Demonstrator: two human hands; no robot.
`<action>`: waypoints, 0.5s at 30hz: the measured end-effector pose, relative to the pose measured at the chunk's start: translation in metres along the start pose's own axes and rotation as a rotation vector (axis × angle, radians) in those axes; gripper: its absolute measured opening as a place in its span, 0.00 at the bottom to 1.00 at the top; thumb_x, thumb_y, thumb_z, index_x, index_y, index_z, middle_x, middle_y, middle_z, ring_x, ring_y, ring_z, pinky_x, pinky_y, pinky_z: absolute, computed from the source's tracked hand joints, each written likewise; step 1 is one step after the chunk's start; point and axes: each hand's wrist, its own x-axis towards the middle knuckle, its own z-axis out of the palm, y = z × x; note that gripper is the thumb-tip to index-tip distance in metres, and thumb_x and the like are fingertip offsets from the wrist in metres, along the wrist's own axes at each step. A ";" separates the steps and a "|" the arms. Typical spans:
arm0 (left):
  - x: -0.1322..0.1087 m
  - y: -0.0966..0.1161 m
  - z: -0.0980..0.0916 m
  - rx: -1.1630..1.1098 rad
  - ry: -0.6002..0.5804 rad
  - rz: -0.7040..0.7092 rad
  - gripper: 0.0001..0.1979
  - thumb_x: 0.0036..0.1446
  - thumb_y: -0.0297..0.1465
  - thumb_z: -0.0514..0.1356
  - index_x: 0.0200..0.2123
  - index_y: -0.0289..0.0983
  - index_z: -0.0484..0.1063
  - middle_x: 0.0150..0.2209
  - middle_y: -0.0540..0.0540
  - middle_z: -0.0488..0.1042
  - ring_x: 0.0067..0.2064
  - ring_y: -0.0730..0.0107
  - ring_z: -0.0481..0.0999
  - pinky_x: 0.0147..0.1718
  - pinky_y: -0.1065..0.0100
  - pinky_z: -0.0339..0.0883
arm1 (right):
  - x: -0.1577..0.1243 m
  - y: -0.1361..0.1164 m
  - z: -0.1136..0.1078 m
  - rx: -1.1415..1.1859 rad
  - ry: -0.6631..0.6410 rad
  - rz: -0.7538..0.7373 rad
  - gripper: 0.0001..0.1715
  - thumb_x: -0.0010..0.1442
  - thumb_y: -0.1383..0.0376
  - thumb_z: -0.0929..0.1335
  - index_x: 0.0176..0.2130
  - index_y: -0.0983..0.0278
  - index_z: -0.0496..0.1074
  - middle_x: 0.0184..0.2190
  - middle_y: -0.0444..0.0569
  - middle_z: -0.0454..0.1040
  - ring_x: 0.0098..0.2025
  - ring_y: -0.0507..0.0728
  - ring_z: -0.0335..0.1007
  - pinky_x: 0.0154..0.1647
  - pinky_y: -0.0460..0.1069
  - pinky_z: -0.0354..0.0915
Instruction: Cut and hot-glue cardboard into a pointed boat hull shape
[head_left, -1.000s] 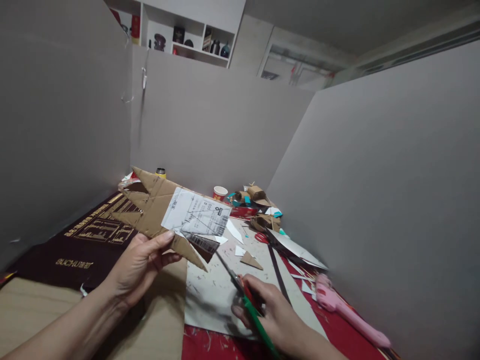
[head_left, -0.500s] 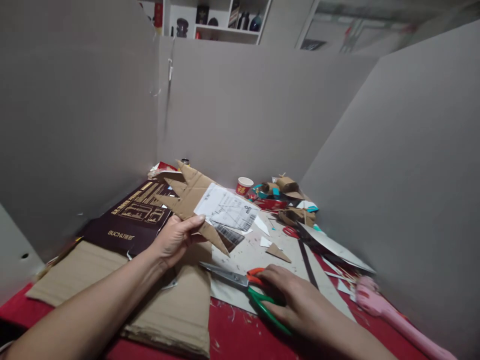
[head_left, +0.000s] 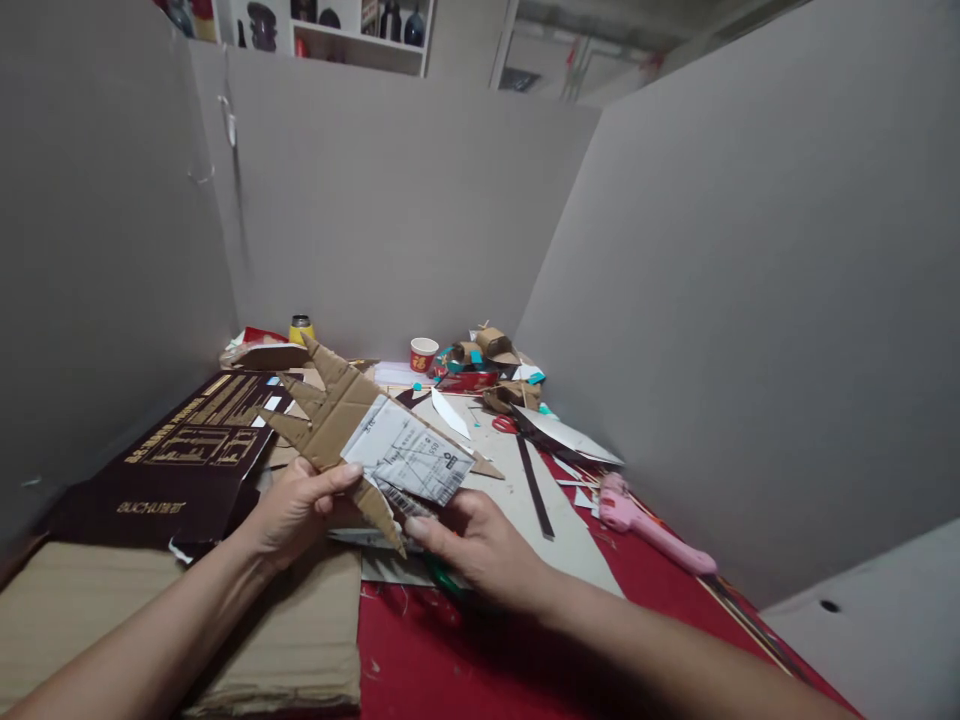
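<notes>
Fingers (head_left: 337, 481) of the left hand (head_left: 289, 512) pinch the spiky cardboard (head_left: 328, 420) as the right hand's (head_left: 484, 550) pinch its barcoded flap (head_left: 400, 499) nearby, green-handled scissors (head_left: 442, 574) beneath, where an uneven pull could rip the flap or crease the narrow points.

The person's left hand (head_left: 292, 505) and right hand (head_left: 484, 550), both bare, each with a slim thumb. The left forearm (head_left: 161, 620), uncovered to the near left edge, tapers smoothly to a narrow wrist; the right forearm (head_left: 660, 640), likewise uncovered, widens evenly towards the near right.
</notes>
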 end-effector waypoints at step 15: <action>-0.002 -0.001 -0.009 -0.005 -0.094 -0.104 0.07 0.46 0.28 0.69 0.31 0.33 0.79 0.38 0.40 0.82 0.38 0.58 0.79 0.34 0.66 0.71 | -0.001 0.037 0.016 0.461 0.041 0.249 0.22 0.53 0.52 0.74 0.40 0.66 0.74 0.23 0.46 0.76 0.20 0.52 0.70 0.22 0.46 0.68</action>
